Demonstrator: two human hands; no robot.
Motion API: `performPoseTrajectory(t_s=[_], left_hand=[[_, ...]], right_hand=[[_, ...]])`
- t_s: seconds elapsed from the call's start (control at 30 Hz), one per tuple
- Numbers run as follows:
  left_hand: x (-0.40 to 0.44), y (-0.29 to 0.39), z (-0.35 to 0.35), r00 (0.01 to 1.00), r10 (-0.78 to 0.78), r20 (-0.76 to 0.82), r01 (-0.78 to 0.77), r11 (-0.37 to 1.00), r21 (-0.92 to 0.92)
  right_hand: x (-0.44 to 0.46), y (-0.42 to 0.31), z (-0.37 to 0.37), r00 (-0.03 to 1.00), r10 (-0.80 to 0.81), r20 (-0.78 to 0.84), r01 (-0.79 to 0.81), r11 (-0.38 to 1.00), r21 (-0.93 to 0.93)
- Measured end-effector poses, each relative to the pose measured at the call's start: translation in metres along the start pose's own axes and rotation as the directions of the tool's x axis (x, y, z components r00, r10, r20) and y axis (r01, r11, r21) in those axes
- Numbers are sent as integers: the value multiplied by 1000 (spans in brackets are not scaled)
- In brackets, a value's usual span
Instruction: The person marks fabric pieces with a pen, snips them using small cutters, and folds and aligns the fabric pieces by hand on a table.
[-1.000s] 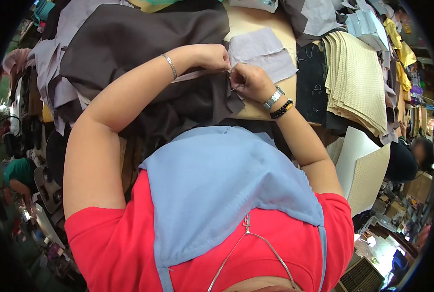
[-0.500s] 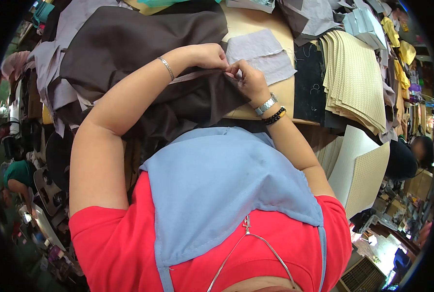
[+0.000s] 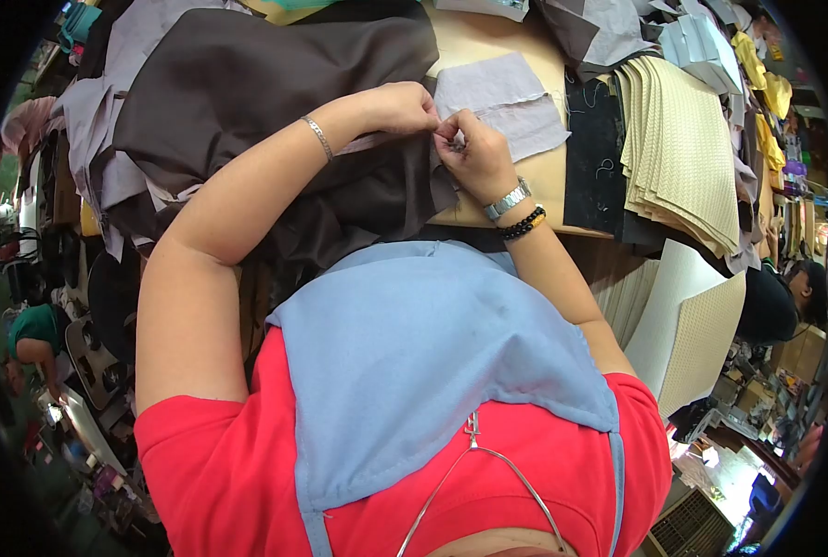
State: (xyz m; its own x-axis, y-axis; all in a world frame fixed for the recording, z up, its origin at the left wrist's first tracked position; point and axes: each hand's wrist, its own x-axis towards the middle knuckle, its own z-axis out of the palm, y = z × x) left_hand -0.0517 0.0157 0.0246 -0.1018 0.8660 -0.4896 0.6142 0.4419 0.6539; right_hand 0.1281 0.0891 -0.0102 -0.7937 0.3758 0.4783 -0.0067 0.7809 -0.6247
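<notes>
A large piece of dark brown fabric [image 3: 247, 88] lies in folds over the work table, its near part hanging toward my blue apron. My left hand [image 3: 403, 107], with a chain bracelet at the wrist, pinches the fabric's edge between thumb and fingertips. Close against it, my right hand [image 3: 479, 156], wearing a watch and beaded bracelet, is closed with a bunched bit of the same fabric in its curled fingers. The fingertips of both hands nearly touch. Just beyond the right hand lies a pale grey cloth piece [image 3: 502, 97].
A fanned stack of cream textured sheets [image 3: 679, 153] sits at the right, beside a black strip [image 3: 592, 158] with loose threads. More sheets [image 3: 702, 334] lean below the table edge. Grey cloth pieces [image 3: 94, 139] hang at the left. Other people are at both sides.
My right hand has curled its fingers more and gathered the fabric edge; the fabric beneath it has shifted left. At the far right, a person's head has turned or moved.
</notes>
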Motion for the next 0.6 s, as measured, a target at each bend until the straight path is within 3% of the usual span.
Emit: performPoseTrajectory(t_s=[0.13,0.43,0.6], left_hand=[[2,0,3,1000,2,-12,-2,1000,27],[-6,5,11,996,-26,-90,34,996,83],[-3,2,11,998,-31,-51,34,998,57]], right_hand=[[-2,3,0,998,27,56,-26,1000,-10],[-3,15,-2,974,-186,129,185,983,19],[-1,22,-4,944,-286,163,290,957,0]])
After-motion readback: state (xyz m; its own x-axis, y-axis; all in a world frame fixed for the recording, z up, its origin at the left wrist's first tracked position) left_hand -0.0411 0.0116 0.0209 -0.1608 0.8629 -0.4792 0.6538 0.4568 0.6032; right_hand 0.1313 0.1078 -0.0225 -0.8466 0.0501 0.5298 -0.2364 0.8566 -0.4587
